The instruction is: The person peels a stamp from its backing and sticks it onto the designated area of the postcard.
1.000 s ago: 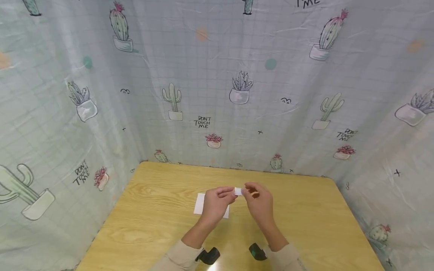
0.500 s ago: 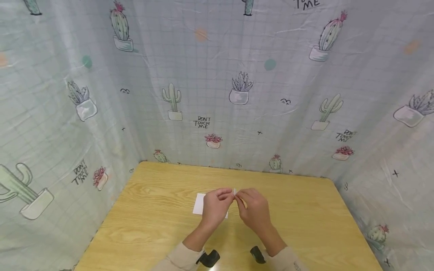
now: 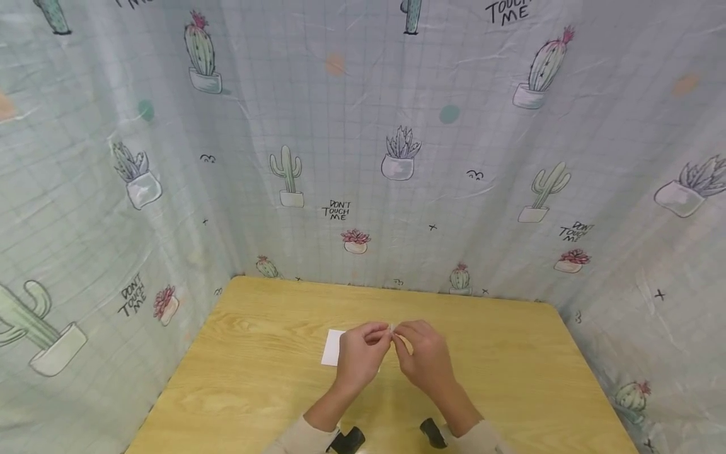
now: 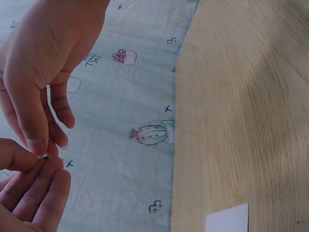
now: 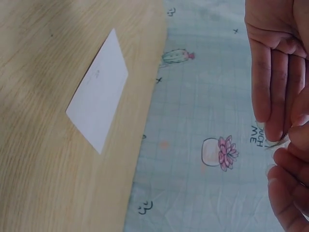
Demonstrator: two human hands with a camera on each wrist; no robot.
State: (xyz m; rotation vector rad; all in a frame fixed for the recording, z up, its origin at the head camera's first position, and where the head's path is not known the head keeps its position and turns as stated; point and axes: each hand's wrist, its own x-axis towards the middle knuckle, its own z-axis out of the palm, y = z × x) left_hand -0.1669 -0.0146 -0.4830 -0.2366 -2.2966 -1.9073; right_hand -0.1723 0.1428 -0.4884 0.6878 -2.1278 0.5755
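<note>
My left hand (image 3: pixel 362 359) and right hand (image 3: pixel 426 356) meet over the middle of the table, fingertips together. Between them they pinch a small, thin whitish piece (image 3: pixel 391 328), mostly covered by the fingers and seen nearly edge-on. What kind of thing it is cannot be made out. In the right wrist view only a thin sliver (image 5: pixel 277 143) of it shows at the fingertips. A white card (image 5: pixel 99 92) lies flat on the table; from the head it is partly hidden behind the left hand.
The wooden table (image 3: pixel 249 378) stands against a curtain (image 3: pixel 363 157) printed with cacti, which hangs behind it and along both sides. Black wrist devices (image 3: pixel 348 440) sit at the sleeve cuffs.
The right hand has moved left, closer to the left hand. The small white piece, earlier facing the head camera, has turned edge-on and is now mostly hidden. The head view has tilted slightly up.
</note>
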